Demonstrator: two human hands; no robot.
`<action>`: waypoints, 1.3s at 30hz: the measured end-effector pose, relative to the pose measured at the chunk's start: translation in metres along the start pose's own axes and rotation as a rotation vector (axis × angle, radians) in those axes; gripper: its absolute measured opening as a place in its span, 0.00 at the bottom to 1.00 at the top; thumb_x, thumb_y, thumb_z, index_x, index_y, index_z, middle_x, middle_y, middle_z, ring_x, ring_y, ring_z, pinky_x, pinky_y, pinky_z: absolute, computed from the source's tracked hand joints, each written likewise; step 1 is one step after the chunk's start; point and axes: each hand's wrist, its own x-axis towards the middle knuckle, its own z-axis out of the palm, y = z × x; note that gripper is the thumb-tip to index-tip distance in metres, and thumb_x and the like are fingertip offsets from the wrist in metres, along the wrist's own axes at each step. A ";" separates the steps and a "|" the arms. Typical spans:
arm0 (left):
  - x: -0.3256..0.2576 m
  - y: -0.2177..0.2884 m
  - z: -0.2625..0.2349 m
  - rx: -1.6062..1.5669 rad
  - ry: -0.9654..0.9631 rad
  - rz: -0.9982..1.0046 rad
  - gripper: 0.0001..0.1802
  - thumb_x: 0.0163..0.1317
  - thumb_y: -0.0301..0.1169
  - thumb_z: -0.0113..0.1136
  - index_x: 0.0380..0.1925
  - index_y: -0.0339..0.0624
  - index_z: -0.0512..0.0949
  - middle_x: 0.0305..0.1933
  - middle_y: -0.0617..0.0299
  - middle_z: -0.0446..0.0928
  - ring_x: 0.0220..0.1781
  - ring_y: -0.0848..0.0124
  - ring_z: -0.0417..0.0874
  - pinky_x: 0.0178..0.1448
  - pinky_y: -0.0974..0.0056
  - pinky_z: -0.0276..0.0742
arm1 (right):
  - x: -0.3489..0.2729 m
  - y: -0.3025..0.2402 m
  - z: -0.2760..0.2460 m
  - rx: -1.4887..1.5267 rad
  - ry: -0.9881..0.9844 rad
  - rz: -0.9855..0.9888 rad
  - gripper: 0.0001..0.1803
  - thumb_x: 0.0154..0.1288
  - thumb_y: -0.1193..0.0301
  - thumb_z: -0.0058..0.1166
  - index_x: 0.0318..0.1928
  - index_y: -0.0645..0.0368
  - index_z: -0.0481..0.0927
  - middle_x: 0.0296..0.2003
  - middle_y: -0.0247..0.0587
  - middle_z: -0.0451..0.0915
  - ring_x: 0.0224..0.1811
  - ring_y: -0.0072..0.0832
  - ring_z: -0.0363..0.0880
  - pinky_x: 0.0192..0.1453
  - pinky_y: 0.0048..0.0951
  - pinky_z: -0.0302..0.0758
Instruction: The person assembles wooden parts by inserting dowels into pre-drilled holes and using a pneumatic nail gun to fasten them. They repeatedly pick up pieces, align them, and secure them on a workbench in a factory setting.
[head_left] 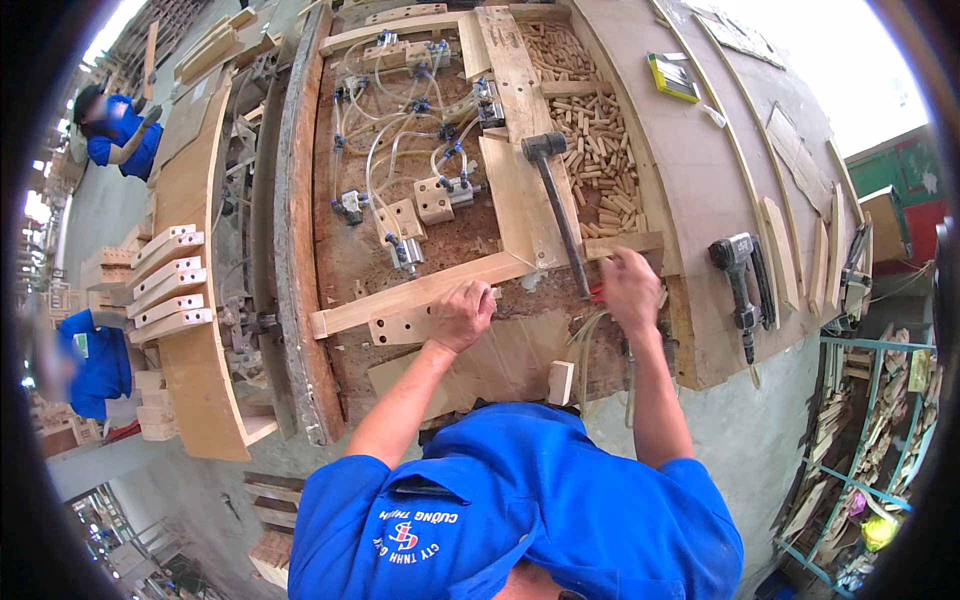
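My left hand (461,316) is closed at the near side of a long pale wooden strip (420,293). A small pale bit shows at its fingertips, too small to name. To the right, my right hand (632,291) is curled closed and slightly blurred, just below a short wooden block (622,246); what its fingers hold, if anything, is hidden. Between the hands, a black-headed mallet (545,147) lies with its handle toward me, across the edge of a wide wooden board (522,200). The strip's right end meets that board.
Many wooden dowels (600,150) fill a compartment beyond my right hand. Clear hoses and pneumatic clamps (405,253) cover the bench's left side. A cordless drill (741,290) lies at right. Drilled wooden pieces (168,283) stand on the left bench, near two people in blue.
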 end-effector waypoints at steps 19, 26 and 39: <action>-0.003 -0.010 -0.002 -0.006 -0.002 -0.012 0.09 0.72 0.35 0.66 0.36 0.47 0.77 0.31 0.58 0.80 0.35 0.57 0.87 0.37 0.52 0.83 | 0.021 -0.142 -0.027 0.622 -0.037 -0.090 0.16 0.86 0.61 0.52 0.47 0.65 0.76 0.25 0.28 0.74 0.26 0.15 0.71 0.29 0.26 0.70; 0.002 0.003 -0.002 -0.075 0.001 0.036 0.09 0.70 0.33 0.68 0.35 0.46 0.76 0.30 0.58 0.80 0.34 0.57 0.87 0.39 0.52 0.82 | -0.050 -0.036 0.052 0.178 -0.158 -0.181 0.16 0.84 0.62 0.49 0.44 0.63 0.72 0.23 0.51 0.77 0.23 0.43 0.80 0.29 0.42 0.74; -0.007 -0.013 -0.004 -0.021 -0.012 -0.001 0.09 0.72 0.36 0.66 0.39 0.46 0.77 0.33 0.56 0.82 0.37 0.56 0.88 0.41 0.52 0.84 | -0.030 -0.077 0.039 0.317 -0.265 -0.006 0.16 0.83 0.61 0.51 0.45 0.65 0.74 0.26 0.66 0.80 0.30 0.67 0.82 0.34 0.56 0.77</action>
